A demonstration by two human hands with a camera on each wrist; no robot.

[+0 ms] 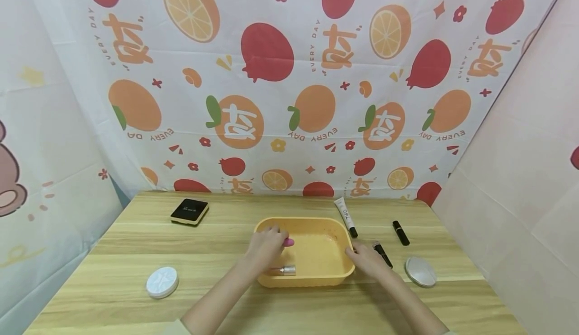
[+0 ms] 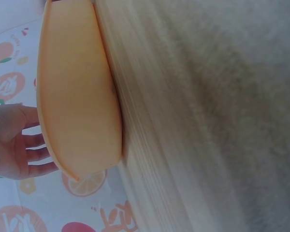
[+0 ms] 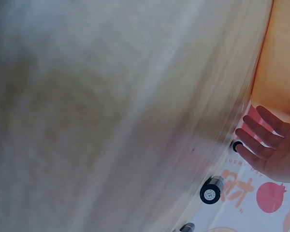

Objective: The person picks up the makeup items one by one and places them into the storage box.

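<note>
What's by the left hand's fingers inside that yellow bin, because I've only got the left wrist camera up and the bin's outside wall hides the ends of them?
Observer: In the head view, a pink item sticks out beside the left hand, within the yellow bin; the hand covers part of it, so I can't tell what it is.
Operator: Okay, and where's the right hand, since my view doesn't show it at all?
Observer: It's at the bin's right end, and the right wrist view shows its fingers spread apart.
</note>
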